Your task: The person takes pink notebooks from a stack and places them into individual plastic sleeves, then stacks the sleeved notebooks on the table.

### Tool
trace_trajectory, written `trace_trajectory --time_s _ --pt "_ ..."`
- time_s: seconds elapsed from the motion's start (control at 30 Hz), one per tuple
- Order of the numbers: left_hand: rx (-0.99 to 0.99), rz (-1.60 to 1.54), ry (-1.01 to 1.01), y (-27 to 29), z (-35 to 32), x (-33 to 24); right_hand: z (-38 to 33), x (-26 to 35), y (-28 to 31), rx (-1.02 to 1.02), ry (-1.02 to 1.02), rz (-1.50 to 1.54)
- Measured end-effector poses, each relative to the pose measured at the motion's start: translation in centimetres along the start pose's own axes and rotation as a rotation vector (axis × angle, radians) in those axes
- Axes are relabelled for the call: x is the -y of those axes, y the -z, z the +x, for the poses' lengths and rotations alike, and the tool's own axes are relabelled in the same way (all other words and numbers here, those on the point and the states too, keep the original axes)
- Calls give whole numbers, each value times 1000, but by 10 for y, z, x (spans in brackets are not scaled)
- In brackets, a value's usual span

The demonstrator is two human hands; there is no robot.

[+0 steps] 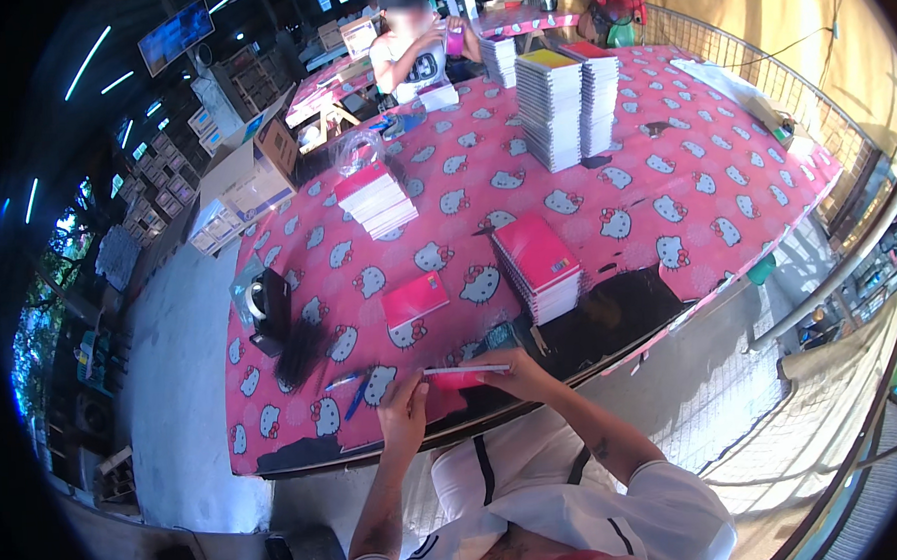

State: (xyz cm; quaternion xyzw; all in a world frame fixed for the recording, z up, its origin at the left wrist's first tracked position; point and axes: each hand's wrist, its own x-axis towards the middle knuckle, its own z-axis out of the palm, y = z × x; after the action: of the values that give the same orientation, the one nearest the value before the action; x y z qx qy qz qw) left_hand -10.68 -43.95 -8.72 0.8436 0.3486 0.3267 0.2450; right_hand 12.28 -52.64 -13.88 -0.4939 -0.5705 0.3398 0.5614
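A thin notebook with a pink cover [456,380] is held nearly edge-on at the table's near edge, its pale page edge upward. My left hand [404,407] has its fingers closed at the notebook's left end. Gripping the right end is my right hand [516,375], fingers bent behind it. Just beyond lies a single pink notebook [415,301] flat on the table. A stack of spiral-bound pink notebooks [538,259] stands beyond my right hand. Blue pens [357,396] lie left of my left hand, near a dark brush-like bundle [303,354].
The table [432,256] has a pink cat-print cover, torn to black near me. Tall notebook stacks [549,115] stand at the back, a shorter stack [377,205] at centre-left. A black tape dispenser-like object [268,306] sits at left, cardboard boxes [247,184] beyond. Another person [421,56] works across.
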Motion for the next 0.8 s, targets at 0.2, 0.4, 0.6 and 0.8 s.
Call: trace_trajectory --time_s 0.2,0.4,0.6,0.8 --pt "-96 -95 6 -5 -6 13 -1 6 -3 -2 18 -2" --pt "-144 -32 -195 -4 0 6 0 13 -2 9 -10 35" --pt "-156 -48 -86 0 2 3 0 12 -1 33 -51 24" --pt "-149 -94 -87 1 -5 4 -1 12 -3 7 -40 -3"
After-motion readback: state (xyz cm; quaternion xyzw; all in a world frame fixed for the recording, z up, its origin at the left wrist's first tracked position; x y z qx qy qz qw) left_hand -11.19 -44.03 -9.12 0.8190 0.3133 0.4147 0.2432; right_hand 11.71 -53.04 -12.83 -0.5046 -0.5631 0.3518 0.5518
